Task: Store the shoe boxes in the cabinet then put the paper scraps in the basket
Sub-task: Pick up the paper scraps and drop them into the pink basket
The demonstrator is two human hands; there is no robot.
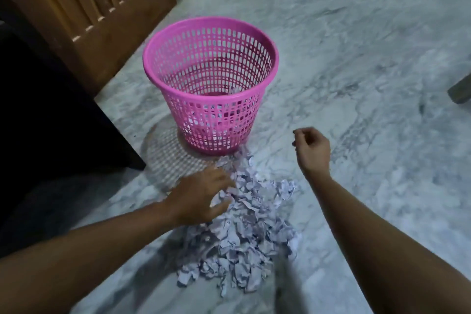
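Note:
A pink plastic mesh basket point(210, 84) stands upright on the marble floor, and a few white scraps show through its lower wall. In front of it lies a heap of crumpled white paper scraps point(244, 234), reaching from the basket's foot toward me. My left hand point(201, 196) reaches into the heap's upper left edge with fingers spread and touching the scraps. My right hand point(312, 149) hovers to the right of the basket's base above the floor, fingers loosely curled, with nothing visible in it. No shoe boxes are in view.
A wooden slatted cabinet door point(96, 7) stands at the back left, with a dark piece of furniture point(51, 120) beside it on the left. A wooden leg point(460, 92) juts in at the right edge. Marble floor point(369, 58) spreads to the right and behind.

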